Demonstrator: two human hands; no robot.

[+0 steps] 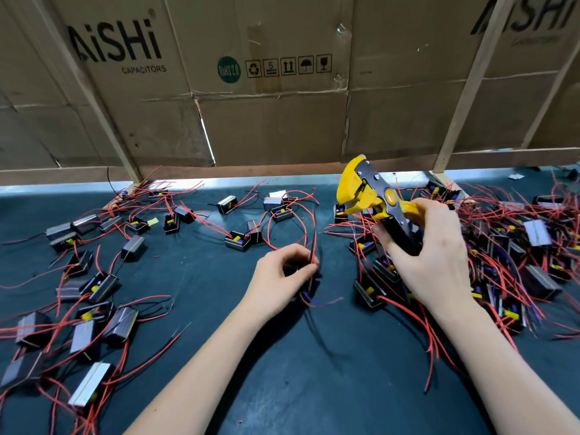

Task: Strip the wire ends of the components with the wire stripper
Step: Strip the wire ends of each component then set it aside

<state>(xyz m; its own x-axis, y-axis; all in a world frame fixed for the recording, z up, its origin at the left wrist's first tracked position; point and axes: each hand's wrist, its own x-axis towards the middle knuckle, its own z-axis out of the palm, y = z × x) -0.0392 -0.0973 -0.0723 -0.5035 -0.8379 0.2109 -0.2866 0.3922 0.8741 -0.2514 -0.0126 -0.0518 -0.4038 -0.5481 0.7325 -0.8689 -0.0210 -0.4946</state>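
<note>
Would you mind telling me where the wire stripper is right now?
In the head view, the wire stripper is right of centre, held up in the right hand above the dense pile of components, its head pointing toward the cardboard wall.

- Bare dark mat [314,387] low in the middle, between the two forearms: open passage.
- Blocked on the right by a dense heap of components [514,255] and tangled red wires [439,324].
- Scattered looser components [94,287] on the left, with narrow gaps of mat between.
- Closed off at the back by a cardboard wall [266,120] and wooden slats [464,98].
- Looped red wire [295,227] lying across the centre, just behind the left hand [282,274].
</note>
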